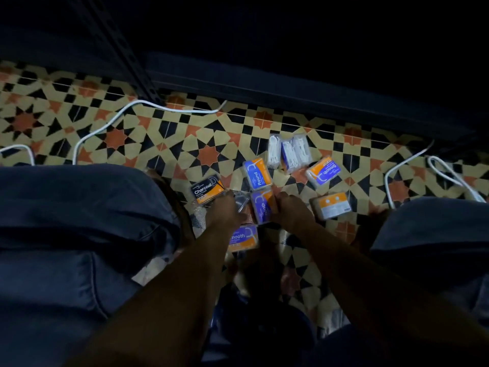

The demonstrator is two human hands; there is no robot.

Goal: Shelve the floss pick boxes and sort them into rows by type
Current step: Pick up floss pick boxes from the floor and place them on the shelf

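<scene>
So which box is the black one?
The Charcoal box, furthest left on the tiled floor, by the left hand. Its label is black and orange; the other labels are blue and orange.

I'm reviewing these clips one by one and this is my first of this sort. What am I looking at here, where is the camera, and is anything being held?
There is no machine: a person wears a camera on the head, looking down between the knees at a patterned tile floor. Floss pick boxes lie scattered there: a black Charcoal box, a Round box, Smooth boxes and clear packs. The left hand touches the Charcoal box; the right hand rests against a blue box. A firm grip on either is not clear. White cables cross the floor; dark shelving stands beyond.
</scene>
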